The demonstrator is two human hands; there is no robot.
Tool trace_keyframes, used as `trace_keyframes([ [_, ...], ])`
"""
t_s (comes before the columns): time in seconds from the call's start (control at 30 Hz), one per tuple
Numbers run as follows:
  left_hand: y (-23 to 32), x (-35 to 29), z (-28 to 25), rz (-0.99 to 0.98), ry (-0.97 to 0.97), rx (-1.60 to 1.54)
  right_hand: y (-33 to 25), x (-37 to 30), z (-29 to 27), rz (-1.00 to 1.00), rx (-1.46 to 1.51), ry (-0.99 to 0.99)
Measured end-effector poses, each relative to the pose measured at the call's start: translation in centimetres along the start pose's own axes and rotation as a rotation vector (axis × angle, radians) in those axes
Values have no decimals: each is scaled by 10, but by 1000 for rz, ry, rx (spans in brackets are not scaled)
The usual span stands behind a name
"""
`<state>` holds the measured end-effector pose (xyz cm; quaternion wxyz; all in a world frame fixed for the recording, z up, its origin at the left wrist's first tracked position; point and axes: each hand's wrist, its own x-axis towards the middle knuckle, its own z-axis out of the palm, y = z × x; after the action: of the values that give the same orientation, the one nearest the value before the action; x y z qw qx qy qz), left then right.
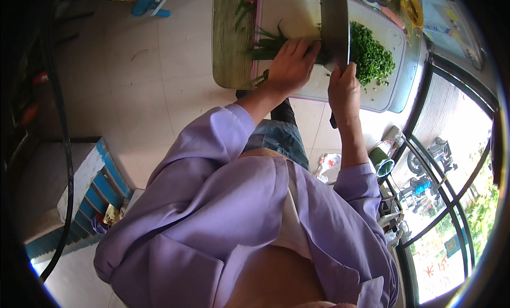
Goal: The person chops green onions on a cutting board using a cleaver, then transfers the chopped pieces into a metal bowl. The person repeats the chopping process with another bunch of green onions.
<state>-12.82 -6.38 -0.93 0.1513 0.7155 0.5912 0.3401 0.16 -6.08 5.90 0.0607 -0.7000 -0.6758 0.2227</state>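
My right hand (345, 91) is wrapped round the handle of a wide-bladed cleaver (334, 26), its blade pointing away from me over a white cutting board (297, 5) with a pink edge. Left of the blade, my left hand (292, 61) presses with bent fingers on a bunch of green onions (265, 46), whose long green ends stick out to the left. The fingertips lie close to the blade. A heap of finely chopped green onions (372, 53) lies on the board just right of the cleaver, with small bits scattered near it.
The board rests on a wooden-looking table (226, 58) with rounded corners. At its far right lie a yellow ring-shaped thing (411, 10) and a peeler-like tool with a pinkish handle (393, 18). A blue stool (151, 2) stands far left; a green bin-like container (381, 160) is right.
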Motion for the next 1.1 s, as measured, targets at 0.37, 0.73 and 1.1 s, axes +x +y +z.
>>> trace_keyframes([
  [0.37, -4, -4, 8, 14, 26, 27, 2, -51, -35, -2, 24, -83],
  [0.73, -3, -6, 4, -21, -44, -8, -4, -41, -5, 44, -89, -107],
  [1.1, -4, -3, 0, 64, -91, 94, 3, 3, 2, -7, 53, 5],
])
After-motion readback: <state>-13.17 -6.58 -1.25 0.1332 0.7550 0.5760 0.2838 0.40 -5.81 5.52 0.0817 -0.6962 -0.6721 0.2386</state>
